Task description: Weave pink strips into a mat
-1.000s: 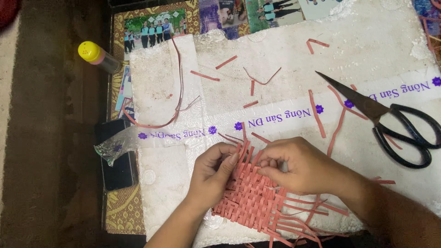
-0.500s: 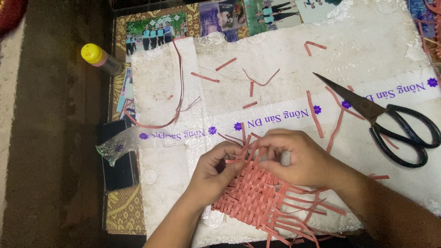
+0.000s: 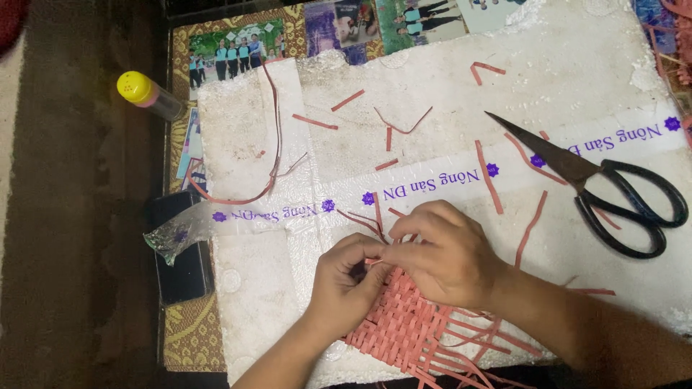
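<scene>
- Pinching at the upper edge of a woven mat [image 3: 404, 324] is seen from both hands; the mat is made of reddish-pink strips and lies on a white foam board [image 3: 591, 65].
- Left hand [image 3: 348, 282]: fingers curled shut, a strip end of the mat is gripped between thumb and fingertips; the mat's woven part lies just below and to the right of this hand.
- Right hand [image 3: 450, 252]: laid over the mat's top, fingers bent, closed on strip ends at the weave edge right beside the left fingertips; exact strip held is hidden by the fingers.
- Loose unwoven strips [image 3: 490, 346] are fanned out under the right wrist and forearm.
- Scissors [image 3: 613, 191], black-handled and closed, are laid well to the right of the right hand, blades pointed up-left.
- Cut scraps [image 3: 488, 176] are scattered above both hands on the board.
- A long thin strip [image 3: 276, 130] is curved away up-left of the left hand.
- A band of clear printed tape [image 3: 288, 212] is run across the board just above the hands.
- A dark phone [image 3: 180, 266] is placed left of the left hand, off the board edge.
- A yellow-capped bottle [image 3: 148, 95] is lying far up-left of the left hand.
</scene>
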